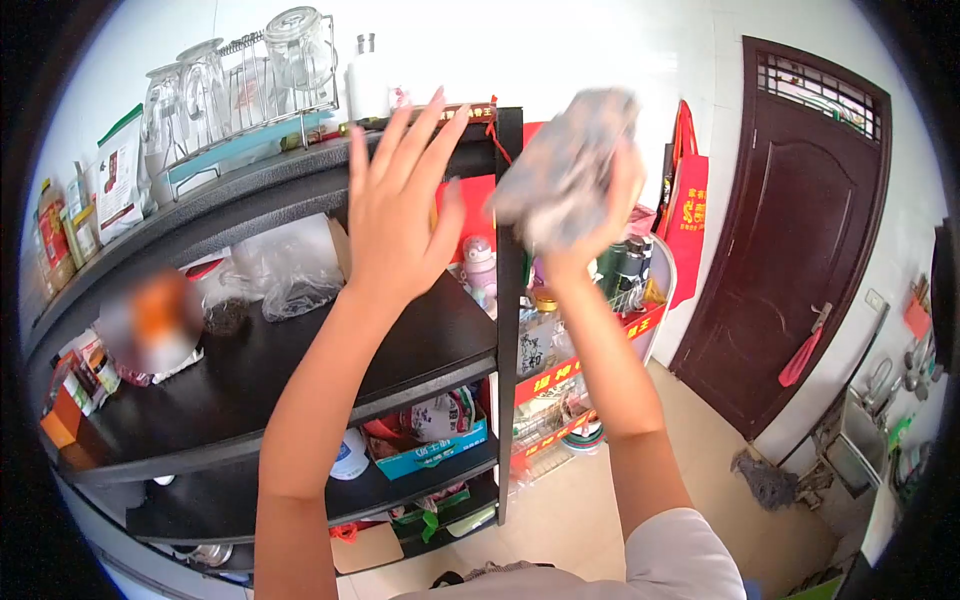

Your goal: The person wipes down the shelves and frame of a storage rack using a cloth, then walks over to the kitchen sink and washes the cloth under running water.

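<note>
My right hand (610, 215) is raised beside the shelf's right post, its fingers closed on a crumpled grey patterned cloth (570, 160) that is blurred by motion. My left hand (405, 215) is up in front of the black shelf unit (390, 330), with its fingers spread and nothing in it. Its fingertips overlap the top board's front edge in view; whether they touch it I cannot tell. Behind that hand, a white bottle (372, 85) stands on the top board. Below and right of it, a pink bottle (480, 262) rests inside the unit.
Upside-down glass mugs hang on a wire rack (250, 130) at the top left. Plastic bags (290, 270) and packets lie on the middle board. A blue carton (435, 450) sits lower down. Right of the unit are a stocked red-edged rack (545, 380) and a dark door (800, 220).
</note>
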The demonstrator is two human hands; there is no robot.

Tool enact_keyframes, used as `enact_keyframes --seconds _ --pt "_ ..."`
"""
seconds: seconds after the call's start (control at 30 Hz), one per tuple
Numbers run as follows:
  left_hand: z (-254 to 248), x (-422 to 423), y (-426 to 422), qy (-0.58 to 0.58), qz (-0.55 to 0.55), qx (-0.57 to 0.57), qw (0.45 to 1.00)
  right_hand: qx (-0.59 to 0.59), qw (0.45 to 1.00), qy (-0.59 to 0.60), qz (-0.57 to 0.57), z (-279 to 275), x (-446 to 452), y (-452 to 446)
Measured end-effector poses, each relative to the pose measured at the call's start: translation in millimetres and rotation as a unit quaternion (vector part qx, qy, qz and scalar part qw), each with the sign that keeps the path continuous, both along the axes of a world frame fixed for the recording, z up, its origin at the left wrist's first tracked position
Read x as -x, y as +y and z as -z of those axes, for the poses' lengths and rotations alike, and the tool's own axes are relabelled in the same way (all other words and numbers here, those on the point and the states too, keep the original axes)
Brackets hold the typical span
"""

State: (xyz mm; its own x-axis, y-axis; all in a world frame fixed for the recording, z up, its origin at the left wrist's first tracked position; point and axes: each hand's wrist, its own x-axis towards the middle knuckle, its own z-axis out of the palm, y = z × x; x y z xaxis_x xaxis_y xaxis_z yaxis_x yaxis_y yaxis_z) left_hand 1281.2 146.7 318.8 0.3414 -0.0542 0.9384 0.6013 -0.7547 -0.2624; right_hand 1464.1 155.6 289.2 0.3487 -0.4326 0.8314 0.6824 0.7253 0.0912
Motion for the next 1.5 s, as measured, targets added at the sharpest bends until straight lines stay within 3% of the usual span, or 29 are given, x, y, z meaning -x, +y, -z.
enact_keyframes --seconds 0.03,0.07,0.1,0.13,0.2,0.27,0.33,0.6,0.83,1.0,1.1,1.17,1.23,1.3,1.37,1.5 --pt "-2.4 -9.9 6.1 -0.003 0.026 0.016 1.000 0.036 0.997 0.008 0.071 -22.5 -6.0 -10.6" --pt "-1.7 -17.5 12.7 -0.006 0.052 0.030 0.998 0.049 0.998 -0.020 0.014 -39.2 -15.4 -4.9" --pt "1.6 -20.8 15.9 -0.011 0.043 0.026 0.999 0.180 0.973 -0.016 -0.144 -46.3 -19.8 3.6" --pt "3.9 -23.5 19.0 -0.017 0.036 0.022 0.999 0.302 0.906 -0.012 -0.295 -48.2 -22.6 11.7" --pt "11.2 -26.2 24.8 -0.016 0.018 0.018 1.000 0.232 0.949 -0.049 -0.207 -25.4 -8.4 39.0" --pt "19.8 -22.5 29.9 -0.003 -0.006 0.022 1.000 0.240 0.956 -0.077 -0.150 0.4 -4.1 32.2" --pt "19.3 -21.5 28.0 0.005 -0.012 0.032 0.999 0.217 0.969 -0.103 0.064 33.9 2.2 16.5" --pt "16.9 -25.4 24.2 0.013 -0.079 0.008 0.997 0.270 0.952 -0.141 0.032 97.6 -3.8 13.2" --pt "19.2 -23.0 28.5 0.032 -0.071 0.007 0.997 0.333 0.928 -0.168 0.013 236.7 -2.1 -8.0" --pt "28.3 -22.7 20.8 -0.006 -0.005 0.017 1.000 0.289 0.944 -0.156 0.029 189.3 -4.1 3.4" --pt "70.6 -18.0 12.2 -0.056 0.121 0.083 0.988 0.272 0.953 -0.131 0.028 143.7 2.6 6.8" --pt "113.5 -18.6 9.3 -0.088 0.179 0.156 0.967 0.291 0.949 -0.116 0.041 151.3 9.3 6.9" --pt "153.3 -22.3 5.8 -0.119 0.225 0.250 0.934 0.321 0.940 -0.108 0.045 176.7 15.6 -2.4" --pt "185.3 -28.2 5.6 -0.152 0.265 0.362 0.881 0.349 0.930 -0.110 0.039 243.6 15.9 -4.5" --pt "201.7 -32.3 11.1 -0.118 0.256 0.401 0.871 0.392 0.916 -0.082 0.020 308.2 18.3 -12.6" --pt "200.5 -47.6 21.3 -0.074 0.272 0.433 0.856 0.396 0.917 -0.039 0.021 329.6 22.2 -12.7"
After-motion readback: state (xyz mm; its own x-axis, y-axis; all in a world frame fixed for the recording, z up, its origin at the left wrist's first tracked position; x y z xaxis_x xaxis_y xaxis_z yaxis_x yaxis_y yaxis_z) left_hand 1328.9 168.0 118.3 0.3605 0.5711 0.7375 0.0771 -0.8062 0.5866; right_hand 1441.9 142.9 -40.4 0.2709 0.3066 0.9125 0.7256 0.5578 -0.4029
